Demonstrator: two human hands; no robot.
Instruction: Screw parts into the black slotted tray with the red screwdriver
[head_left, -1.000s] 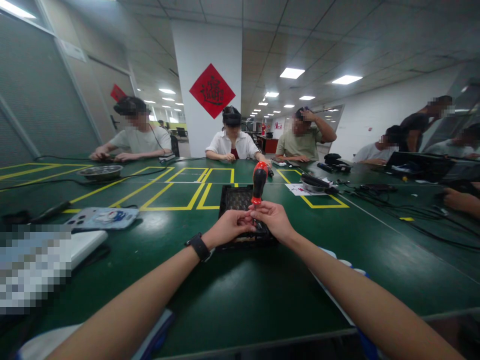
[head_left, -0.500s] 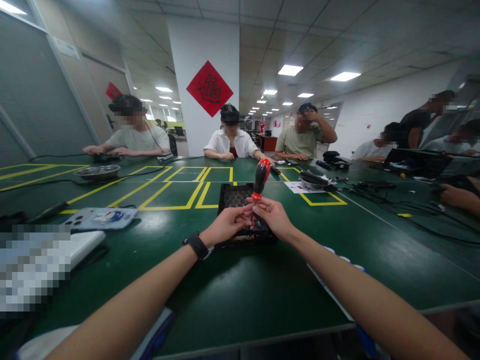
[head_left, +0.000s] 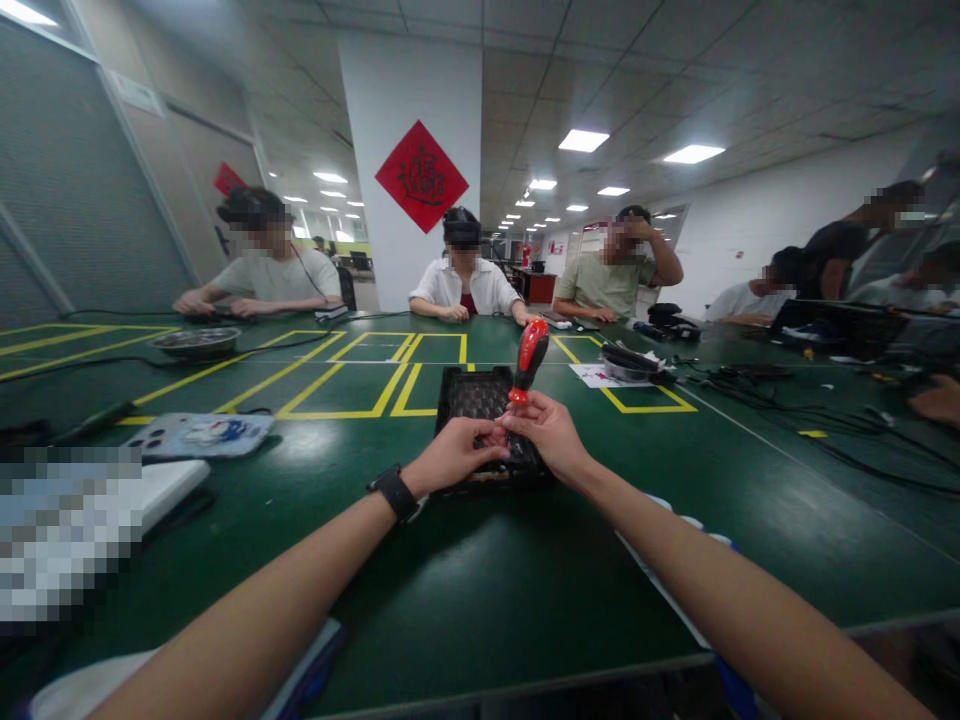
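A screwdriver with a red and black handle [head_left: 530,355] stands nearly upright, its handle leaning a little to the right. My right hand [head_left: 546,432] pinches it low, just under the handle. Close against those fingers, my left hand [head_left: 469,447] is closed at the fingertips; what it pinches there, if anything, is too small to make out. Both hands are over a black rectangular tray-like part [head_left: 465,392] lying on the green table [head_left: 450,600]. The screwdriver's tip is hidden by my fingers.
To the left lie a phone in a patterned case [head_left: 202,435] and a metal bowl [head_left: 196,342]. Another bowl [head_left: 630,366] with dark items stands back right, near black cables [head_left: 810,420]. Several people sit around the table. Yellow tape marks [head_left: 337,412] line its surface.
The screwdriver's handle has tilted slightly to the right and turned, showing more red. My hands stay in nearly the same place over the black part.
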